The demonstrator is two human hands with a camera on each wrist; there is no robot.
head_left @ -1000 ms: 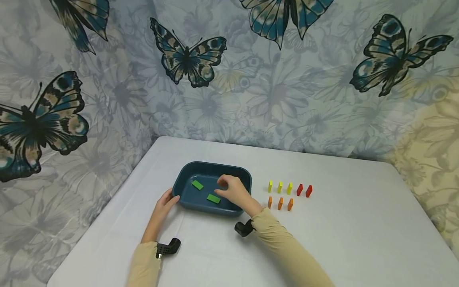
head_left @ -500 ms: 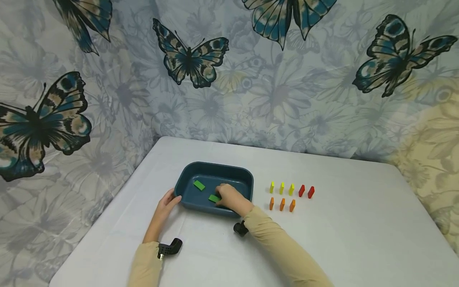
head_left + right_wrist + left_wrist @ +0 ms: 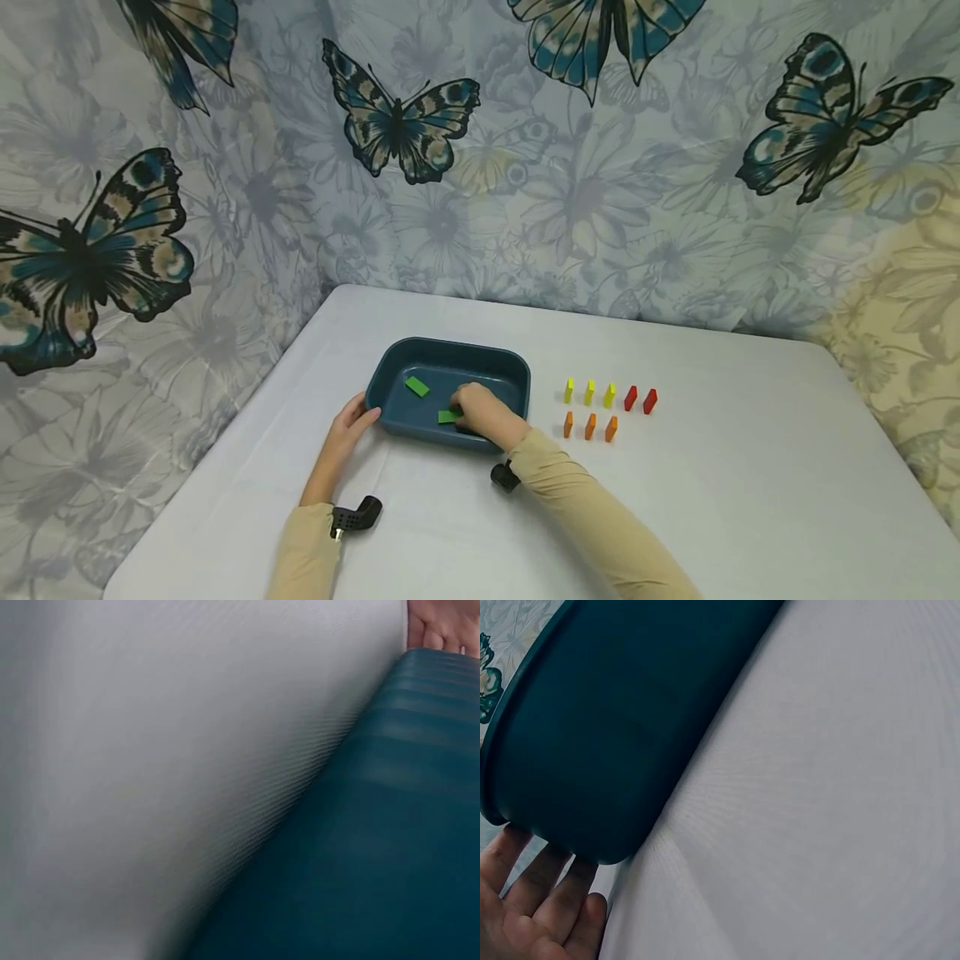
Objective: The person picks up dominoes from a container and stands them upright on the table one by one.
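A dark teal rectangular tub sits on the white table. My left hand is at its left end; in the left wrist view, the extended fingers touch the outer wall under the rim. Inside the tub, my right hand pinches the right end of a green domino block, partly hidden by the fingers. Another green domino block lies flat to the left on the tub floor. The right wrist view shows just the tub's outer wall, table cloth and part of the left hand.
Right of the tub, yellow domino blocks and red domino blocks stand upright in a row. Orange domino blocks stand in a nearer row. Butterfly-patterned cloth rises behind the table.
My right hand has come down onto the nearer green domino block, its fingers closing on it. That block has turned slightly. The left hand stays at the tub's end.
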